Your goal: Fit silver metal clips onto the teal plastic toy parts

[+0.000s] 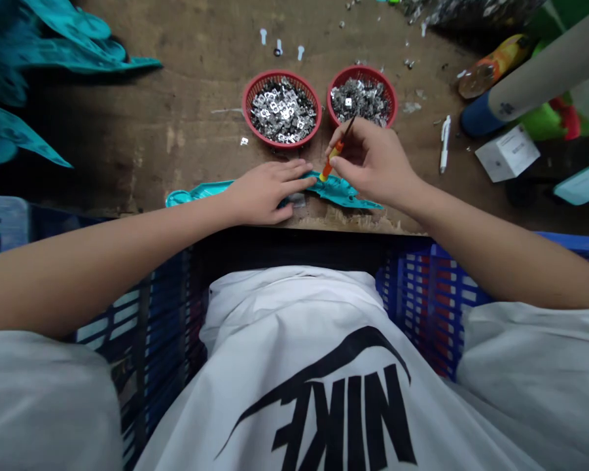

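Observation:
A long teal plastic piece (341, 191) lies along the near edge of the wooden table (142, 124). My left hand (265, 191) rests flat on its middle, fingers stretched out and pressing it down. My right hand (370, 160) is closed in a pinch on a small orange-handled tool (334, 154) whose lower tip touches the teal piece beside my left fingertips. Just behind my hands stand two red round baskets, the left basket (248, 98) and the right basket (390, 98), each heaped with several small shiny metal parts.
More teal plastic pieces (39, 46) pile up at the far left. A white pen (444, 144), a white box (508, 152), a cardboard tube (544, 72) and a bottle (491, 65) sit at the right. Blue crates (432, 288) flank my lap below the table edge.

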### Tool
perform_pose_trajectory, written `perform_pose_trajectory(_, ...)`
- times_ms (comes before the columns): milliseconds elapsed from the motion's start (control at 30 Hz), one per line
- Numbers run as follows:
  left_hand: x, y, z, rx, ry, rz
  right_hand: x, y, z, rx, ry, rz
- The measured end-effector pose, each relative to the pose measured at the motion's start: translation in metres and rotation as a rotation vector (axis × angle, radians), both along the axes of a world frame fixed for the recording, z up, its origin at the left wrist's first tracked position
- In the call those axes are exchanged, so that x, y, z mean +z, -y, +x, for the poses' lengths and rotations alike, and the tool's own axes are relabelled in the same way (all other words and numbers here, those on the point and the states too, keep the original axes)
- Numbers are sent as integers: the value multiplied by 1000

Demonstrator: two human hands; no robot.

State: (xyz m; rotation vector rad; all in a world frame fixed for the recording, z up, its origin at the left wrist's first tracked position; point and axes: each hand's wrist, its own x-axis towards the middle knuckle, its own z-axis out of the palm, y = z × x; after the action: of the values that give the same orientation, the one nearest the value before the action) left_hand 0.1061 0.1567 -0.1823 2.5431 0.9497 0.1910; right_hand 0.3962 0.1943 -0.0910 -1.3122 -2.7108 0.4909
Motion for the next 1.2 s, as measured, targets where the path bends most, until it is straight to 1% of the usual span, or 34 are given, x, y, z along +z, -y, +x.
perform_pose_trajectory(67,-1,0,0,-3,-7,11,-7,6,-3,20,34,12)
perform_pose_trajectory(133,0,0,0,-1,-19,10,-9,9,-3,24,76,27)
perform_pose_trajectory(233,2,0,1,1,-39,2,-6,9,1,13,79,16)
perform_pose_trajectory(400,6,2,2,18,-64,3,0,10,3,3,24,-66)
perform_pose_trajectory(500,5,2,2,30,-48,4,4,8,3,2,63,-44)
perform_pose_trajectory(567,3,2,1,25,-34,11,3,4,5,42,94,-34)
perform_pose_trajectory(600,1,1,1,20,-30,15,1,1,7,85,111,-34)
perform_pose_trajectory(733,-1,1,0,15,-28,30,-12,-4,12,318,224,-18)
perform_pose_trajectory(800,0,2,0,8,-42,38,-15,-2,13,391,293,0)
perform_pose_trajectory(867,1,2,-1,0,-63,43,-15,1,12,419,345,34)
perform_pose_trajectory(1000,1,1,-1,3,-101,19,-6,5,11,437,437,95)
perform_pose_trajectory(1133,-1,0,-1,9,-113,4,0,1,12,443,502,58)
perform_pose_trajectory(1200,-2,1,-1,31,-89,10,-2,-5,14,425,462,20)
